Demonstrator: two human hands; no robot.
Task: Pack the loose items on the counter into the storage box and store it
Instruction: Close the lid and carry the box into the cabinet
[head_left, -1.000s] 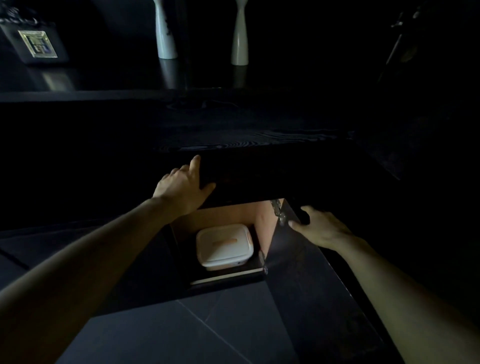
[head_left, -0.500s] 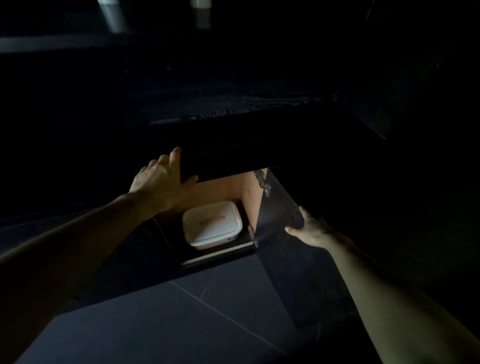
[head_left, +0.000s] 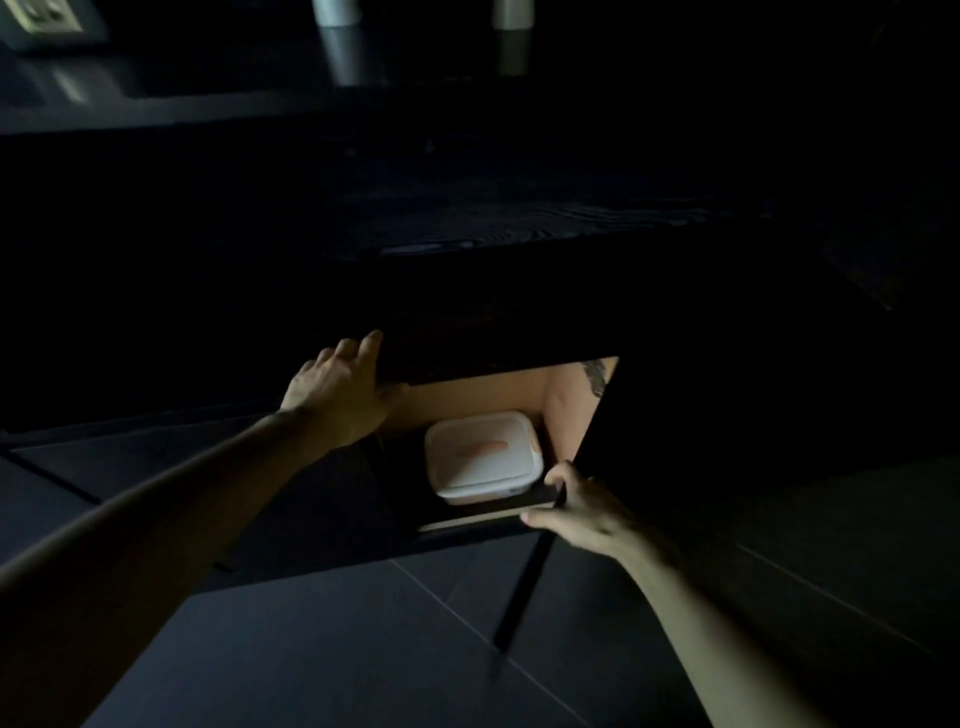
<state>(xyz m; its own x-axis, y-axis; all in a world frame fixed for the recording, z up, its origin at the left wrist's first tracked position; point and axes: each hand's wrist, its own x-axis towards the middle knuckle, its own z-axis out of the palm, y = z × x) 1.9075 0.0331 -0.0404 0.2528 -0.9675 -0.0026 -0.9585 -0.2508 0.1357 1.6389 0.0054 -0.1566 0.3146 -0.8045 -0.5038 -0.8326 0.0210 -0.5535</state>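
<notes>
Storage box (head_left: 480, 456) in cabinet (head_left: 488, 397) — R hand (head_left: 582, 512) on door (head_left: 597, 431).

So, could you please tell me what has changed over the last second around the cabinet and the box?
The right hand has swung the cabinet door inward, partly closing it, and now grips its edge lower down. The left hand stays on the counter edge, and the storage box sits unmoved inside.

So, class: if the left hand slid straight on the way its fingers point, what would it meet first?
The left hand points up and away, fingers already at the dark counter edge above the open cabinet. It would likely meet that edge first, though depth is murky in this darkness.
</notes>
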